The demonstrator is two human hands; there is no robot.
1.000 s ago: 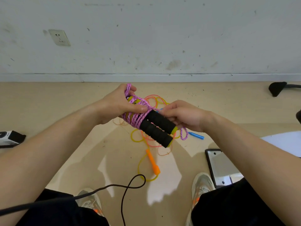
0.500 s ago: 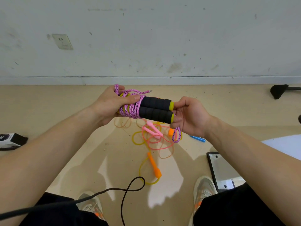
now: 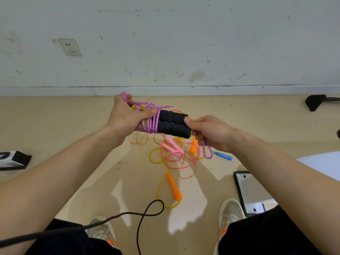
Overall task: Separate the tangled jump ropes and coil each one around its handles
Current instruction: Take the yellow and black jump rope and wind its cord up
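Observation:
Two black foam handles (image 3: 173, 124) lie side by side, held level above the floor. A purple braided rope (image 3: 150, 123) is wound around their left half. My left hand (image 3: 127, 116) grips that wound end, thumb pressed on the coils. My right hand (image 3: 208, 131) pinches the handles' right end, and a short loop of the purple rope (image 3: 207, 152) hangs below it. On the floor beneath lies a tangle: a pink rope with pink handles (image 3: 173, 147) and a yellow rope (image 3: 161, 192) with orange handles (image 3: 174, 186).
A blue handle (image 3: 223, 156) lies on the floor to the right of the tangle. A black cable (image 3: 147, 214) loops near my shoes. A phone-like slab (image 3: 250, 192) lies at right, a small box (image 3: 12, 160) at left. The wall stands close behind.
The handle bundle rose and turned from slanting to level. My right hand slid from the middle of the handles to their right end. The head view shifted slightly.

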